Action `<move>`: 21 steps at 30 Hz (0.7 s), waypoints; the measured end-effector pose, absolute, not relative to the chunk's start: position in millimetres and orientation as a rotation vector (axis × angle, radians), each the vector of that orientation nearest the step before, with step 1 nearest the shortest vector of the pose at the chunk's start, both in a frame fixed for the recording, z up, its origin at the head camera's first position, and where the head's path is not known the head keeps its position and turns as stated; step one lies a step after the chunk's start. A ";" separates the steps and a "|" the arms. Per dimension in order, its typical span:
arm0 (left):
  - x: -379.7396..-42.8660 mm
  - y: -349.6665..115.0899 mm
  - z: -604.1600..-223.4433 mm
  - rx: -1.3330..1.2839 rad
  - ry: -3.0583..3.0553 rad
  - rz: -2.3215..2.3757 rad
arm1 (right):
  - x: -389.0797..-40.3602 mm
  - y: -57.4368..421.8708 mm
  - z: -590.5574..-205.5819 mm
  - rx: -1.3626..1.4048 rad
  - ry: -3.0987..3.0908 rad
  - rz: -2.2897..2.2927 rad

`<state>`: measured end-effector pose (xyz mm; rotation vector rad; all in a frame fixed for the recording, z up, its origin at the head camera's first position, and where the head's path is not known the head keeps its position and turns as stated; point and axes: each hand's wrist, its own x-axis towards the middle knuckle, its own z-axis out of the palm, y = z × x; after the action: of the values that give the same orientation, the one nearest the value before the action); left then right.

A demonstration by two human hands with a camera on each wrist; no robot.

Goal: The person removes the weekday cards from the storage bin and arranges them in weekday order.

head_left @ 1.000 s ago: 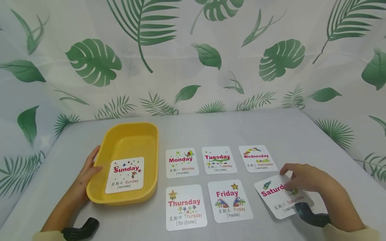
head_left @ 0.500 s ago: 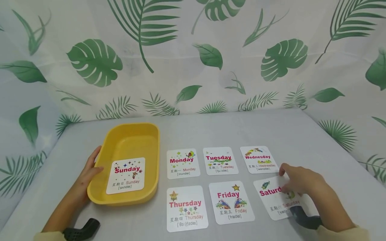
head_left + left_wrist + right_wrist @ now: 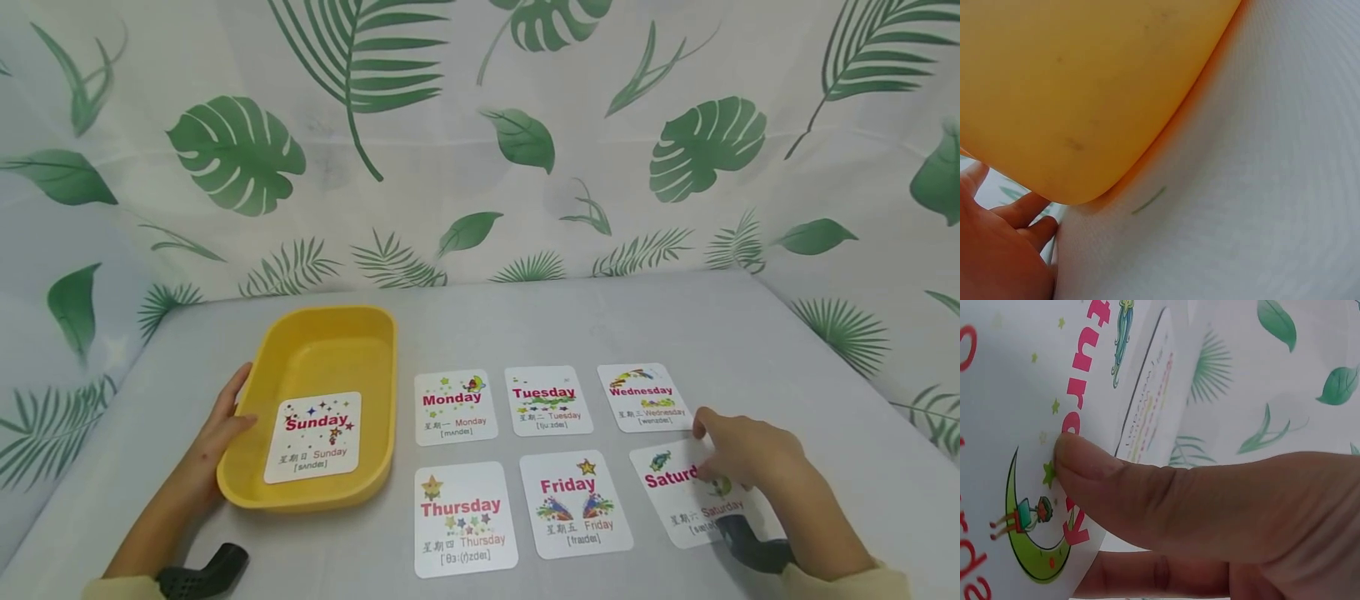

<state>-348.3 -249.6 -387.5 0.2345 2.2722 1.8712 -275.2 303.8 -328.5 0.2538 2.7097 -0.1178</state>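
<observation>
My left hand (image 3: 206, 450) grips the left side of a yellow plastic tray (image 3: 375, 358), its thumb over the rim. A white Sunday card (image 3: 313, 437) lies inside the tray. At the right, my right hand (image 3: 757, 454) pinches the top right corner of the Saturday card (image 3: 693, 504). The right wrist view shows the thumb (image 3: 1147, 494) on the printed face and a finger behind the card's edge. Just left of it lies the Friday card (image 3: 576, 504); behind it is the Wednesday card (image 3: 642, 397). The hand covers the end of the word Saturday.
The Monday card (image 3: 456, 407), Tuesday card (image 3: 548, 401) and Thursday card (image 3: 465, 519) lie face up on the pale tablecloth (image 3: 495, 325). A black curved piece sits at each wrist. A leaf-print curtain (image 3: 420, 192) stands behind and at the sides.
The Saturday card has come down flatter to the tablecloth and slightly left, with my right hand still on its corner. My left hand stays on the tray.
</observation>
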 end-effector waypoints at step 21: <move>-347.5 -249.7 -388.4 0.267 2.268 1.875 | -275.7 298.1 -331.4 0.242 2.758 -0.034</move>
<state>-347.5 -249.7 -388.4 0.2666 2.2679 1.8747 -275.7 298.1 -331.4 0.2417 2.7580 -0.0339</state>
